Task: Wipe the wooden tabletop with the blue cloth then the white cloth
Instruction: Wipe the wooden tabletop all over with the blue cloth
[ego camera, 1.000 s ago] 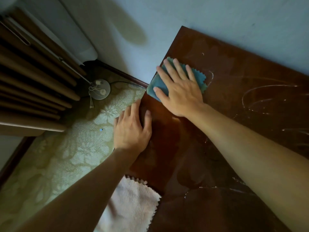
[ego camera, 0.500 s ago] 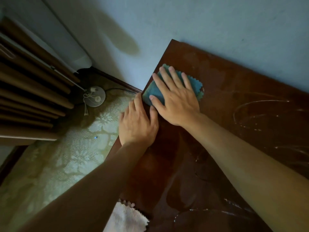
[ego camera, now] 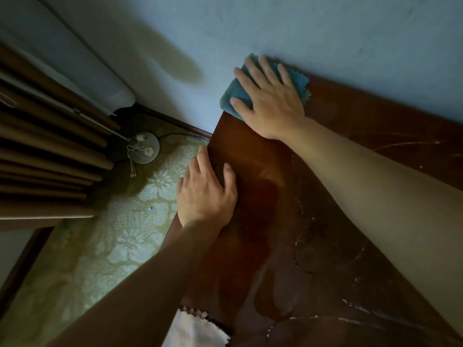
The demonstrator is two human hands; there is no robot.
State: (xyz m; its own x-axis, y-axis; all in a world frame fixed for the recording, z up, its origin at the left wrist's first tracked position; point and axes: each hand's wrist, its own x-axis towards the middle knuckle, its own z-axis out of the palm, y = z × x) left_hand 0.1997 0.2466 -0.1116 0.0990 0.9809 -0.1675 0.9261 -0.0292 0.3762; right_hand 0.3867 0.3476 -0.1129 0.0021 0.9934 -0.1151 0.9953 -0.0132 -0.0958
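Right hand [ego camera: 269,101] is pressing the blue cloth [ego camera: 231,96] flat into the table's [ego camera: 288,246] far corner, right up against the wall [ego camera: 275,28].

Fingers are lying straight and spread on top of the cloth, so it's a flat palm pushing down, not a grab, and the cloth's zigzag edge is sticking out past the pinky side. Left hand [ego camera: 205,194] is resting on the table's left edge with the thumb on top and the other fingers hanging over the side toward the floor [ego camera: 100,246], not holding anything. White cloth [ego camera: 194,330] is sitting at the near left edge of the table, partly cut off by the bottom of the shot. Tabletop is showing pale swirly streaks on the right. Curtain [ego camera: 45,159] is hanging off to the left, with a round white thing [ego camera: 145,151] on the floor by it.
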